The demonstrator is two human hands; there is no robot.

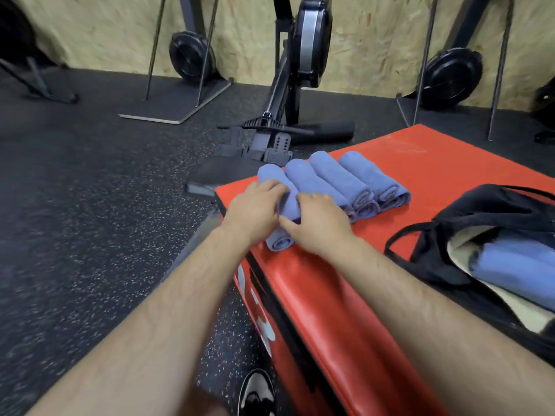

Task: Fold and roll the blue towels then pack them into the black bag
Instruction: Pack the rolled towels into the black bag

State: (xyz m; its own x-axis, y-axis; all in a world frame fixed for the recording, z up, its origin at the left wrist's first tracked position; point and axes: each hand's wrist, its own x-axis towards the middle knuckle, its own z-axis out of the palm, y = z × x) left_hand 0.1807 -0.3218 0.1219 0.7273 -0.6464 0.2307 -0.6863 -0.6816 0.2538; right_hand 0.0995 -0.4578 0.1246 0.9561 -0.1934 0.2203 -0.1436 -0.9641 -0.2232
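From my station I see both hands on one blue towel roll (280, 242), which lies on the red padded box (330, 310) near its 9 o'clock edge. The left hand (255, 207) curls its fingers over the top of the roll. The right hand (318, 223) grips it from the 4 o'clock side, thumb against the cloth. Three more rolled towels (345, 181) lie side by side, touching, at 2 o'clock from it. The black bag (486, 211) sits open at 3 o'clock, with blue towels (516, 265) inside.
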